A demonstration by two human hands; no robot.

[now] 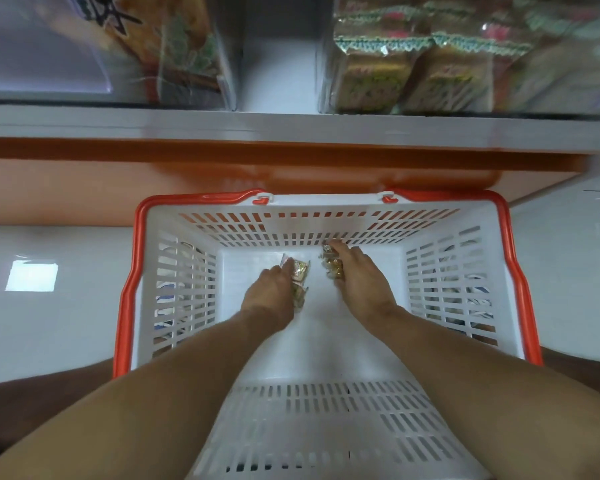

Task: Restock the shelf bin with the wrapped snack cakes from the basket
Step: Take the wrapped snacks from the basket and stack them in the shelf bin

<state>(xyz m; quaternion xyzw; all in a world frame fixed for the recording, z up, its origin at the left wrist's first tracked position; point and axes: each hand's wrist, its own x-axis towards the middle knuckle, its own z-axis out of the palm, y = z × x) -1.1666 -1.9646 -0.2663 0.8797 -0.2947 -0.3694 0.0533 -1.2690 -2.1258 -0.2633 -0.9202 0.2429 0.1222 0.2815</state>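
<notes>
Both hands reach deep into the white slatted plastic basket with the orange rim (132,271), left hand (269,299) and right hand (361,282) each pinching a small crinkly wrapped snack cake (300,271). Slick wrappers could slip on the lift to the clear plastic shelf bin (413,64) above the hands.

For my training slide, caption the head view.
Both hands, left hand and right hand, grasp wrapped snack cakes inside the basket.

White slotted basket (312,233) with an orange-red rim, on a pale grey floor (56,306).
Snack cakes (300,271) in clear wrap printed green, yellow and red; far right shelf bin (430,64) holds brown cakes with green zigzag edging; shelf (222,157) front orange.
</notes>
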